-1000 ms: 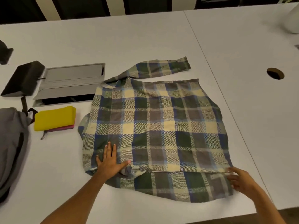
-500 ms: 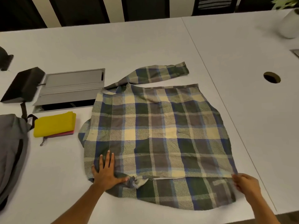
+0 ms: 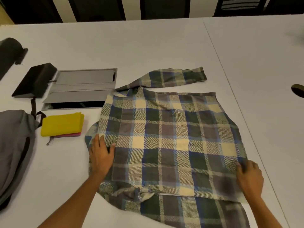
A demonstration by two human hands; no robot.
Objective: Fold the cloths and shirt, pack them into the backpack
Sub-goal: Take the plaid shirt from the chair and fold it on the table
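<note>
A plaid shirt in green, blue and cream lies spread flat on the white table, one sleeve stretched out at its far edge. My left hand presses flat on the shirt's left side, fingers straight. My right hand rests on the shirt's right edge with its fingers curled over the fabric. A folded yellow cloth sits on a folded pink one to the left of the shirt. The grey backpack lies at the left edge of the table.
A grey cable-box lid stands open in the table behind the cloths, with a black block beside it. A round cable hole sits at the far right. A seam between tables runs just right of the shirt.
Both hands have slid away from me along the shirt's sides. The view has moved closer, with the shirt's near hem now nearer the bottom of the frame.
</note>
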